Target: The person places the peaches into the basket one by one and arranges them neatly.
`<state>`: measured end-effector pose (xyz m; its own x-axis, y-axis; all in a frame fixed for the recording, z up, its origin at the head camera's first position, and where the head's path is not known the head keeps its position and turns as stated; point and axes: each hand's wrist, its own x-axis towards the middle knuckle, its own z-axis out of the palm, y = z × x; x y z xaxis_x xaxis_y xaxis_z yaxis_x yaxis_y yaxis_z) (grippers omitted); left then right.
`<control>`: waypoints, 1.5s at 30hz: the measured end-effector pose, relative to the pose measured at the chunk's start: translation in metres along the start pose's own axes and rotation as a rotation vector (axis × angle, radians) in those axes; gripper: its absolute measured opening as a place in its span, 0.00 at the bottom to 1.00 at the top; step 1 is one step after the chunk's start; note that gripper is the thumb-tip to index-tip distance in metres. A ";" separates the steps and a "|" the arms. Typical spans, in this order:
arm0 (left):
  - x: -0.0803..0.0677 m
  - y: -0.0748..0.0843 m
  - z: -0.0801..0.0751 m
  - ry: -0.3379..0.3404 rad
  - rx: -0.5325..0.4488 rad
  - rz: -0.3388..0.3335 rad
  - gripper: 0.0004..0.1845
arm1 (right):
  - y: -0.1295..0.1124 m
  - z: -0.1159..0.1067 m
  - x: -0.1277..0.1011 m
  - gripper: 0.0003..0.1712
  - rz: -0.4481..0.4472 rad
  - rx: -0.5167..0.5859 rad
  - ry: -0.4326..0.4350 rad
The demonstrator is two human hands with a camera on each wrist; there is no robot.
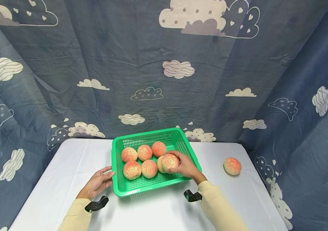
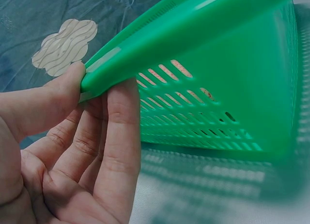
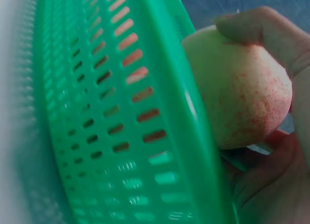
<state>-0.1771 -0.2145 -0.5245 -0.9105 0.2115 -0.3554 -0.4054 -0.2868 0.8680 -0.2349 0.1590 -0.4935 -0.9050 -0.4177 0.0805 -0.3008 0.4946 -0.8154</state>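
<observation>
A green slotted plastic basket [image 1: 152, 187] stands slightly turned on the white tabletop, with several red-speckled peaches [image 1: 132, 170] in two rows inside it. At its left side, my left hand [image 1: 98, 183] pinches the rim; in the left wrist view the thumb lies over the rim [image 2: 145, 54] and fingers go beneath. My right hand [image 1: 185, 165] reaches over the basket's right part and grips a peach [image 1: 170, 163] between thumb and fingers. That held peach [image 3: 242, 93] shows just beyond the rim in the right wrist view. From above, it partly hides another peach [image 1: 160, 165].
One more peach [image 1: 232, 166] lies on the white tablecloth [image 1: 216, 199], right of the basket. A dark blue curtain [image 1: 141, 77] with cloud prints hangs behind the table and along both sides. Black wrist straps [image 1: 96, 204] sit over the cream sleeves.
</observation>
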 end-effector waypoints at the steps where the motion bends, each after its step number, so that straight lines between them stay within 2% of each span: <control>1: 0.000 0.000 0.000 -0.001 0.004 0.001 0.24 | -0.001 0.002 0.000 0.40 0.000 0.001 -0.011; 5: -0.001 0.000 -0.001 -0.006 0.008 -0.002 0.25 | -0.004 0.009 -0.001 0.39 -0.009 0.000 -0.053; 12: -0.001 0.000 -0.002 -0.007 -0.010 -0.004 0.21 | -0.007 0.019 0.002 0.39 -0.016 0.022 -0.130; 24: 0.000 -0.001 -0.002 0.020 0.028 -0.009 0.27 | -0.004 0.023 0.010 0.38 0.025 0.037 -0.303; 33: -0.001 0.000 0.000 0.029 0.029 -0.010 0.27 | 0.000 0.028 0.012 0.36 0.010 -0.027 -0.308; 45: -0.001 0.001 0.000 0.016 0.020 -0.007 0.25 | 0.004 0.028 0.012 0.36 0.000 -0.055 -0.292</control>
<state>-0.1763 -0.2149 -0.5228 -0.9087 0.1987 -0.3671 -0.4106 -0.2667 0.8719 -0.2379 0.1342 -0.5117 -0.7826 -0.6153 -0.0942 -0.3239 0.5318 -0.7825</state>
